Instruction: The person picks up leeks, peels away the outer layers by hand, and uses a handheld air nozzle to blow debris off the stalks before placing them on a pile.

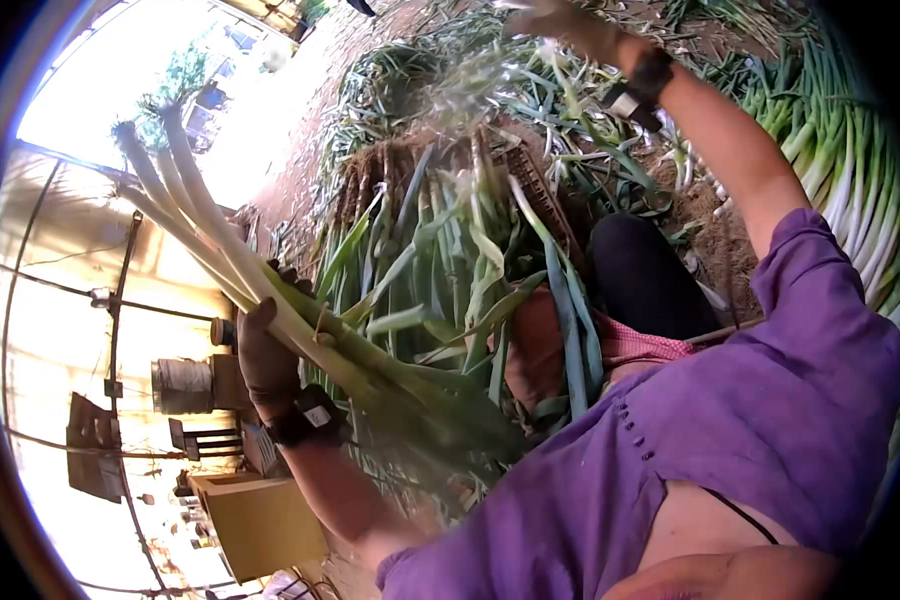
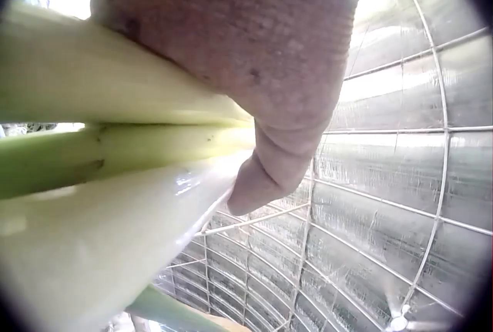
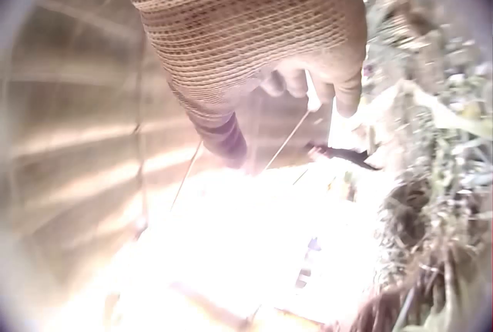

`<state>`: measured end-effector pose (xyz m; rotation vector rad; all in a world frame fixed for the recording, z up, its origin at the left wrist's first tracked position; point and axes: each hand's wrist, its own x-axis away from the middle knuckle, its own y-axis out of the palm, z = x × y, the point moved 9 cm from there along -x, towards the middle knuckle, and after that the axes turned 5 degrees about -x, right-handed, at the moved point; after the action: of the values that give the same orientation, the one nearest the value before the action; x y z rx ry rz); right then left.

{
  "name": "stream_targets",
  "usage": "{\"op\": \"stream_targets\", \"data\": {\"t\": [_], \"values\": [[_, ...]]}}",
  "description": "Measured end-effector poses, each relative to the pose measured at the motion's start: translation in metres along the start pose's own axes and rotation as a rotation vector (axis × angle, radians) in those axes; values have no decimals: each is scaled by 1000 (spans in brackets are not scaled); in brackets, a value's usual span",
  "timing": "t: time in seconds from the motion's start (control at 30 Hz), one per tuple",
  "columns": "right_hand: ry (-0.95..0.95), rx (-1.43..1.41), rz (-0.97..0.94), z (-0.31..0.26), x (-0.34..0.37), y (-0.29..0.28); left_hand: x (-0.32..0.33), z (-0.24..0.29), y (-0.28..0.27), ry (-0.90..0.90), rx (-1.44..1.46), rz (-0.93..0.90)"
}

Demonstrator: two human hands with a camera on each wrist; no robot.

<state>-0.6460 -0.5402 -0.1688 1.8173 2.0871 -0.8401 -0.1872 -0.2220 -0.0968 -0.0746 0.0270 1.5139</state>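
Observation:
My gloved left hand (image 1: 268,362) grips a bunch of long green onions (image 1: 222,238) around their pale stems. Their root ends point up and away, and their green leaves run back toward my body. In the left wrist view the gloved thumb (image 2: 285,139) curls over several thick white stems (image 2: 100,232). My gloved right hand (image 1: 575,28) is stretched far out at the top of the head view, blurred, over scattered leaves. The right wrist view shows its fingers (image 3: 347,93) loosely bent and the thumb apart from them; no onion shows in it.
A pile of untrimmed green onions (image 1: 440,250) with soil on the roots lies before me. Cleaned onions (image 1: 850,170) are stacked at the right. Stripped leaves (image 1: 400,75) litter the ground. A yellow cabinet (image 1: 260,525) stands at the left, by the greenhouse wall (image 1: 60,350).

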Motion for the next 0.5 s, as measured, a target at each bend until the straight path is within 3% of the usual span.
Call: {"op": "stream_targets", "data": {"t": [0.07,0.13,0.2,0.27,0.37,0.47,0.5], "values": [[-356,-98,-390,-111,32,134,0,8,6,85,-55,-6],[1,-222,-816,-187,117,221,3,14,17,99,-57,1],[-564,-193,-552,-197,172,314,7,22,26,136,-42,-54],[-257,18,-1018,-157,221,371,19,33,21,142,-43,-36],[-245,310,-1200,-100,287,351,43,57,-19,189,-43,17],[-131,512,-1474,-24,303,339,77,100,-79,298,-209,371],[-74,334,-1364,-34,293,328,82,112,-93,289,-195,380]]}}
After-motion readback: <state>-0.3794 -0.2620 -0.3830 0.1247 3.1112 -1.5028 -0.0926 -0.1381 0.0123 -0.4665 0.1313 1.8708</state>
